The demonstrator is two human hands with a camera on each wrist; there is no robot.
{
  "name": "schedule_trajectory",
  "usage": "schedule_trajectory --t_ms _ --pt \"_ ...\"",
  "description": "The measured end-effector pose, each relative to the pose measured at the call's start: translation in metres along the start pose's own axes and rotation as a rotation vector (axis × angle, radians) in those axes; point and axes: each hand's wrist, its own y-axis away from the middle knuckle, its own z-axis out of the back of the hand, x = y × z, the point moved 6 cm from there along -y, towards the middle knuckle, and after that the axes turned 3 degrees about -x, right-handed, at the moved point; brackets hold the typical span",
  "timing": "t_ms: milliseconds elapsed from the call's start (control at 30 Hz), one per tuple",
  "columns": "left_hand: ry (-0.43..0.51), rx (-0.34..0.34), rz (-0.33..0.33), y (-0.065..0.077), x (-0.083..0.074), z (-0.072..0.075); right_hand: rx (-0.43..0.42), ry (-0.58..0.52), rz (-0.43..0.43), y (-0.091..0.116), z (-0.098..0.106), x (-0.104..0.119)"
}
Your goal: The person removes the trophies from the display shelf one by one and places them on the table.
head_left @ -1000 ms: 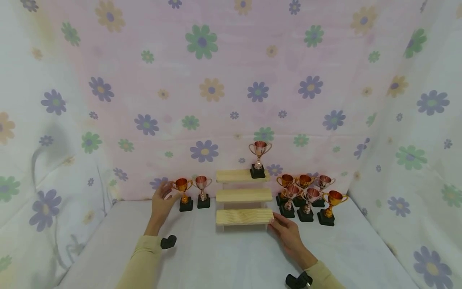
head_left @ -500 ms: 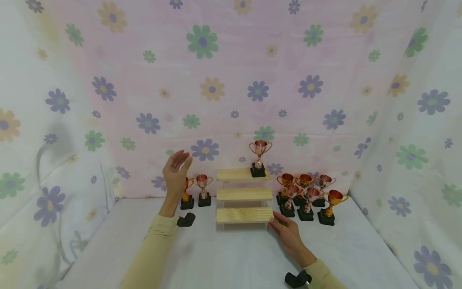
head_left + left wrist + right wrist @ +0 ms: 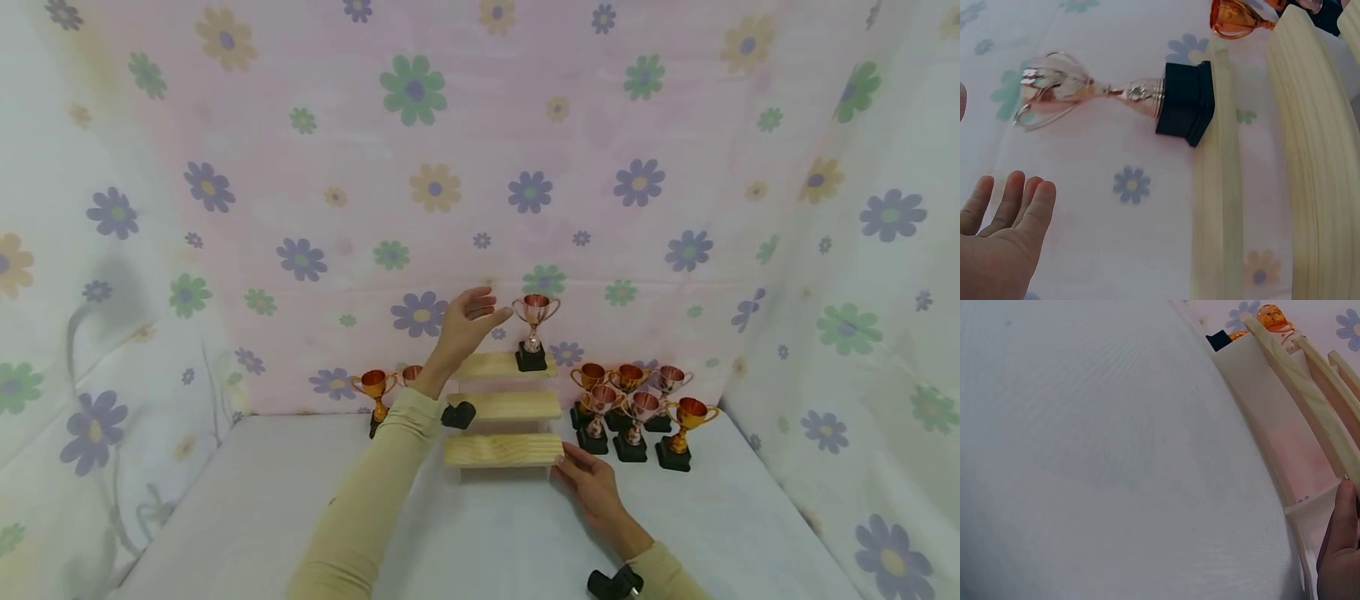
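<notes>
A three-step wooden stand (image 3: 502, 450) is on the white-covered table. Its top step bears a rose-gold trophy cup (image 3: 533, 332) on a black base, upright near the right end. My left hand (image 3: 459, 337) is raised above the top step, just left of that trophy. In the left wrist view, the fingers (image 3: 1034, 215) are apart from the trophy and hold nothing. At the right end of the bottom step, my right hand (image 3: 596, 492) grips the stand. The right wrist view shows its thumb (image 3: 1344, 515) against the step's front edge; the other fingers are mostly hidden.
Left of the stand are a gold trophy cup (image 3: 374, 385) and a rose-gold one (image 3: 411, 375), partly behind my left arm. Several gold and rose-gold trophies (image 3: 632, 446) are grouped to the right. Flowered cloth (image 3: 322, 167) encloses the back and sides.
My left hand has risen from beside the gold trophy on the left and moved right to the top-step trophy. The right hand has stayed on the stand.
</notes>
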Motion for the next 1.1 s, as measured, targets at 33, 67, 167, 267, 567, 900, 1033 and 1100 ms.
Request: schedule_trajectory --t_ms 33,67,167,267,567,900,1033,1100 --pt "-0.011 0.014 0.007 -0.004 0.001 -0.006 -0.003 -0.003 -0.003 0.0 0.0 0.0" --pt "-0.023 0.025 0.016 -0.007 0.001 -0.012 -0.004 -0.004 -0.001 0.0 0.0 -0.001" --pt "-0.052 0.044 0.039 -0.017 0.003 -0.026 -0.007 0.001 0.004 0.0 -0.001 -0.001" --pt "-0.071 0.038 0.057 -0.022 0.002 -0.036 -0.003 0.002 0.01 0.001 -0.001 -0.001" --pt "-0.104 -0.018 0.056 -0.027 0.006 -0.053 -0.005 0.015 0.022 0.002 -0.002 0.002" --pt "-0.142 -0.124 0.01 -0.025 0.014 -0.063 -0.013 0.015 0.008 -0.001 -0.003 -0.001" --pt "-0.106 -0.158 -0.089 -0.022 0.008 -0.067 -0.021 0.022 0.011 0.0 -0.002 0.0" --pt "-0.073 -0.149 -0.139 -0.02 0.001 -0.069 -0.018 0.025 0.02 0.0 -0.001 0.001"
